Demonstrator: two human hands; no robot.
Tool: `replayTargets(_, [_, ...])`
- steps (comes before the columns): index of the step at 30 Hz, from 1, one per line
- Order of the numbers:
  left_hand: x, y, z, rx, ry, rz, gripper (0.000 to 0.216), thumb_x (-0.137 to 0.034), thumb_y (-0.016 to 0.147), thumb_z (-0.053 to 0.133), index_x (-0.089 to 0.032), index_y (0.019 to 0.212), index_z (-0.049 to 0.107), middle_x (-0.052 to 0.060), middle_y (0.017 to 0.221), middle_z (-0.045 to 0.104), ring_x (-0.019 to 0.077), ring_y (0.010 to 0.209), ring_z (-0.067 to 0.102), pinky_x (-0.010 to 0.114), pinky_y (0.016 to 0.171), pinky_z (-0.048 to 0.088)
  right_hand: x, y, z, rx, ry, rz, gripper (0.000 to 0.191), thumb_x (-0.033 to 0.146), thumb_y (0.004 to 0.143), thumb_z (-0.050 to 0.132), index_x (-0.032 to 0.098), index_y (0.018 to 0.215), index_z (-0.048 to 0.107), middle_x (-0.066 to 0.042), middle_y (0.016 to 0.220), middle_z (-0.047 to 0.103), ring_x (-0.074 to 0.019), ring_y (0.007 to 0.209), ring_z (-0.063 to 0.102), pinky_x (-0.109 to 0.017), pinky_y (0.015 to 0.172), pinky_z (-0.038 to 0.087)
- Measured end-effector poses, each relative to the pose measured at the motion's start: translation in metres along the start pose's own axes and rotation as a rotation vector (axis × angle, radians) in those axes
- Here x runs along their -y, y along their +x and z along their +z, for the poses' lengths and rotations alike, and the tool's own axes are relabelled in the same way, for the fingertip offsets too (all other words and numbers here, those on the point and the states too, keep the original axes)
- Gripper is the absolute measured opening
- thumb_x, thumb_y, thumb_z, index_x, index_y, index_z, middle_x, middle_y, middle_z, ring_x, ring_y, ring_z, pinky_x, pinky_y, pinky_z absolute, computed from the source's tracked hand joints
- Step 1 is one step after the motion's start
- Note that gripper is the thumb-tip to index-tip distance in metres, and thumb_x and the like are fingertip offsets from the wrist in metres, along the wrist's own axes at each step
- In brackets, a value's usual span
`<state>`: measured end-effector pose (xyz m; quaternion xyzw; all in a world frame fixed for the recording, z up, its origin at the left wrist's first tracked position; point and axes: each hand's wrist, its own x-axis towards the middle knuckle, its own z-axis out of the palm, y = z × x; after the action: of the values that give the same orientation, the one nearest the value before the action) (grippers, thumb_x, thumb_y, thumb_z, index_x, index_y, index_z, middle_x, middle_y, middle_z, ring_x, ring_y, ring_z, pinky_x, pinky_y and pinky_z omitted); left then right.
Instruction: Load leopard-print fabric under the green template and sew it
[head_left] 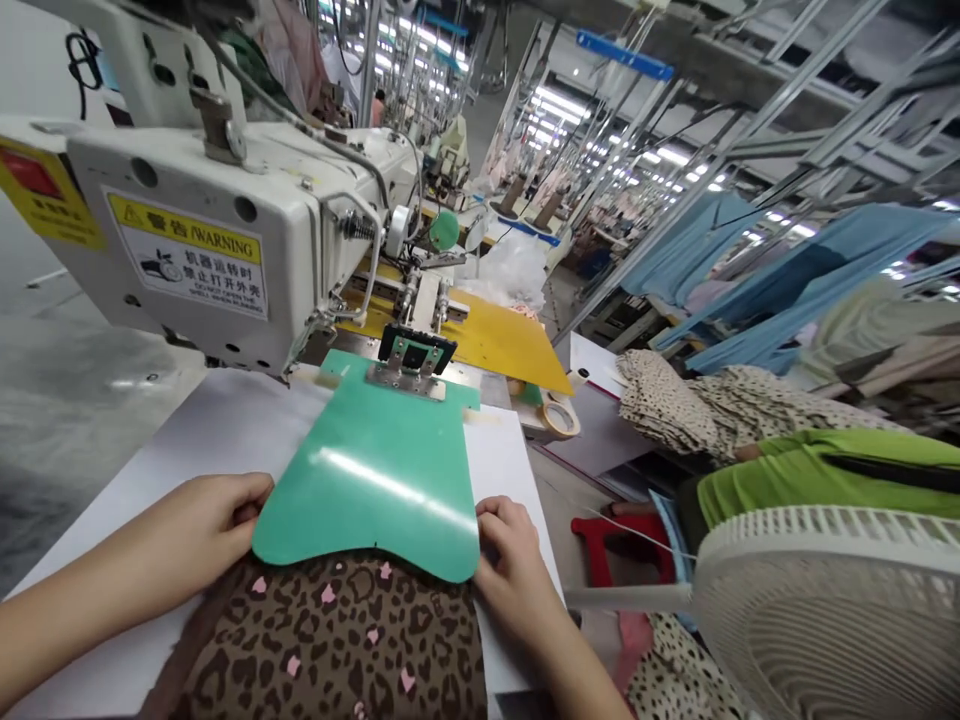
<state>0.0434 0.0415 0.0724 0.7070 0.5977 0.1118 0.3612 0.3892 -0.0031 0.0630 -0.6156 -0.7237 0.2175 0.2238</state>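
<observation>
A green plastic template [371, 480] lies on the white machine table [225, 430], its narrow far end clamped under the black presser frame [415, 355] of a white sewing machine [217, 240]. Brown leopard-print fabric [337, 640] with small pink hearts sits tucked beneath the template's near edge. My left hand [206, 530] curls against the template's left near corner. My right hand [510, 550] presses at its right near corner, fingers bent on the edge.
A yellow board [502, 345] lies behind the machine. A tape roll [561, 418] sits to the right. A white fan [832, 610] stands at the lower right, near a red stool [619, 540]. Piled spotted and green cloth [720, 410] and hanging blue fabric fill the right.
</observation>
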Motion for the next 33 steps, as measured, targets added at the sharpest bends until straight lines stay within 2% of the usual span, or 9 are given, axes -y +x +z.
replayTargets(3, [-0.002,0.018,-0.006,0.02,0.049,-0.013,0.026,-0.041,0.084,0.045,-0.021,0.069,0.052,-0.002,0.063,0.055,0.0195,0.065,0.056,0.027,0.058,0.034,-0.004,0.024,-0.003,0.008,0.013,0.01,0.016,0.021,0.084,0.059,0.021,0.069,0.054,-0.006,0.097,0.06,-0.0249,0.097,0.054,-0.041,0.087,0.043])
replayTargets(6, [-0.01,0.037,-0.015,-0.064,0.08,-0.008,0.024,-0.039,0.086,0.042,-0.022,0.072,0.052,0.0,0.066,0.06,0.0207,0.067,0.059,0.028,0.06,0.035,-0.009,0.054,-0.006,0.016,0.024,-0.014,0.016,0.023,0.085,0.059,0.021,0.07,0.057,-0.007,0.095,0.061,-0.0246,0.094,0.054,-0.04,0.085,0.044])
replayTargets(9, [-0.02,0.055,-0.022,-0.13,0.115,-0.031,0.022,-0.033,0.088,0.039,-0.022,0.08,0.057,0.003,0.08,0.07,0.0232,0.078,0.066,0.03,0.066,0.04,-0.016,0.086,-0.007,0.001,0.027,-0.067,0.017,0.028,0.086,0.054,0.02,0.071,0.058,-0.008,0.093,0.062,-0.025,0.091,0.054,-0.04,0.082,0.044])
replayTargets(14, [-0.028,0.079,-0.023,-0.203,0.188,-0.05,0.026,-0.027,0.092,0.038,-0.021,0.093,0.063,0.01,0.105,0.076,0.029,0.101,0.07,0.034,0.079,0.045,-0.027,0.119,0.001,-0.132,0.053,-0.051,0.02,0.03,0.081,0.052,0.023,0.064,0.046,-0.006,0.077,0.056,-0.023,0.074,0.055,-0.035,0.067,0.044])
replayTargets(20, [-0.029,0.094,-0.023,-0.241,0.262,-0.078,0.032,-0.028,0.097,0.036,-0.021,0.112,0.063,0.014,0.099,0.077,0.0343,0.093,0.073,0.037,0.072,0.046,-0.039,0.126,0.01,-0.252,0.093,-0.062,0.015,0.029,0.079,0.059,0.024,0.066,0.053,-0.003,0.074,0.057,-0.0214,0.065,0.057,-0.03,0.057,0.045])
replayTargets(23, [-0.024,0.094,-0.023,-0.226,0.257,-0.066,0.035,-0.028,0.097,0.036,-0.021,0.121,0.06,0.012,0.096,0.078,0.0326,0.088,0.074,0.036,0.07,0.048,-0.044,0.128,0.012,-0.264,0.109,-0.037,0.015,0.031,0.08,0.059,0.024,0.067,0.056,-0.002,0.076,0.059,-0.0198,0.063,0.057,-0.028,0.056,0.044])
replayTargets(28, [-0.008,0.088,-0.02,-0.168,0.251,0.083,0.039,-0.027,0.096,0.034,-0.031,0.118,0.067,0.004,0.113,0.074,0.0267,0.103,0.071,0.037,0.085,0.052,-0.043,0.13,0.015,-0.172,0.113,0.171,0.02,0.041,0.078,0.057,0.024,0.067,0.054,-0.002,0.081,0.057,-0.0203,0.073,0.058,-0.029,0.066,0.045])
replayTargets(30, [-0.005,0.088,-0.018,-0.157,0.28,0.121,0.045,-0.029,0.096,0.031,-0.033,0.123,0.067,0.006,0.116,0.073,0.0291,0.105,0.07,0.04,0.088,0.053,-0.039,0.13,0.015,-0.193,0.145,0.196,0.02,0.042,0.076,0.055,0.024,0.067,0.054,-0.001,0.082,0.055,-0.0198,0.072,0.056,-0.029,0.066,0.043])
replayTargets(33, [-0.003,0.091,-0.016,-0.132,0.289,0.087,0.05,-0.031,0.097,0.027,-0.033,0.133,0.062,0.008,0.12,0.072,0.0311,0.106,0.07,0.043,0.089,0.055,-0.034,0.13,0.016,-0.272,0.184,0.215,0.022,0.044,0.076,0.056,0.024,0.065,0.055,0.0,0.081,0.055,-0.0191,0.07,0.054,-0.03,0.066,0.041])
